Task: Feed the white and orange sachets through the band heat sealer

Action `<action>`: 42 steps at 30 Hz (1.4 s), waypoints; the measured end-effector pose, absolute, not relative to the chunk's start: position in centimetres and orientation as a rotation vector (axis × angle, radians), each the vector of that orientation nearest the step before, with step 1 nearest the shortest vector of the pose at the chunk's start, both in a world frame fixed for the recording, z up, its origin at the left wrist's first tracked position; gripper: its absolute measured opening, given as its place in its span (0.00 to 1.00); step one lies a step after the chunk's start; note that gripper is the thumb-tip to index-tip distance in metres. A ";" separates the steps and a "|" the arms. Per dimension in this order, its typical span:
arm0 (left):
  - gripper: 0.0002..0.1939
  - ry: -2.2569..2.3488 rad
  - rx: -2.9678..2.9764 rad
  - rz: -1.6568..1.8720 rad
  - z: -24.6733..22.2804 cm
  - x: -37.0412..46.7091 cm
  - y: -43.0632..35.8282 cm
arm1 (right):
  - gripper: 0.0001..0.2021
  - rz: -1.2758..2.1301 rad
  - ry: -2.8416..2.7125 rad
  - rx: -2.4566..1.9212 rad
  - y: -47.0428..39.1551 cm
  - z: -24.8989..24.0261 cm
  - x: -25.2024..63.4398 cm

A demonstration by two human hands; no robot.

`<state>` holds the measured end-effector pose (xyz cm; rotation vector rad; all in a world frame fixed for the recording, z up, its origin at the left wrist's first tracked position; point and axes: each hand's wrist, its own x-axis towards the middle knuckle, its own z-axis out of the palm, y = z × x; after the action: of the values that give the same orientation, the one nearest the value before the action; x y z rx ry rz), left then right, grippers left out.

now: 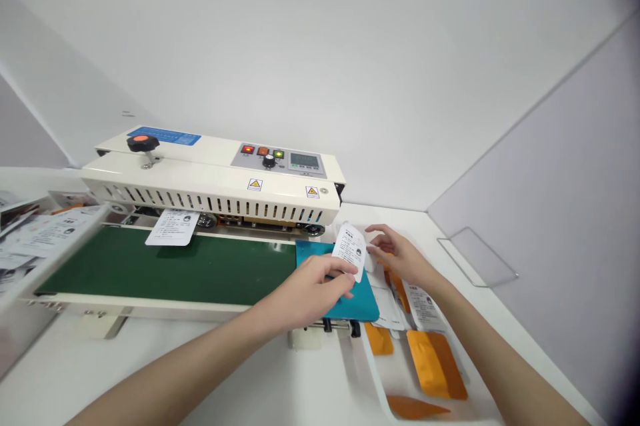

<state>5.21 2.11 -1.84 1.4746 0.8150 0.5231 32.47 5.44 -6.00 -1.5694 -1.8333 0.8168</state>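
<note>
My left hand pinches the lower end of a small white printed pouch, holding it tilted above the teal plate at the right end of the sealing machine. Right beside the pouch's right edge is my right hand, fingers bent and apart; I see nothing held in it. Another white printed pouch sticks out from under the cream band sealer, over the green conveyor belt. The sealer's switches are lit.
At the right, a white tray holds several white and orange pouches, partly under my right arm. Far left, more printed pouches lie piled in a container. A bent wire stand is at the right wall. A black knob tops the sealer.
</note>
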 end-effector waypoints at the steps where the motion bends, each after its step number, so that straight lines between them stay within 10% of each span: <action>1: 0.19 0.816 1.468 0.521 -1.8 5.2 2.1 | 0.18 0.796 -1.806 -1.570 5.5 -6.0 32.5; 42: 0.11 0.698 0.890 0.727 -2.6 5.7 2.7 | 0.10 0.801 -1.929 -1.613 6.2 -6.9 32.9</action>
<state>5.67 2.72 -2.65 0.8899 0.6975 0.7271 32.87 6.18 -6.89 -1.6135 -1.9287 0.8005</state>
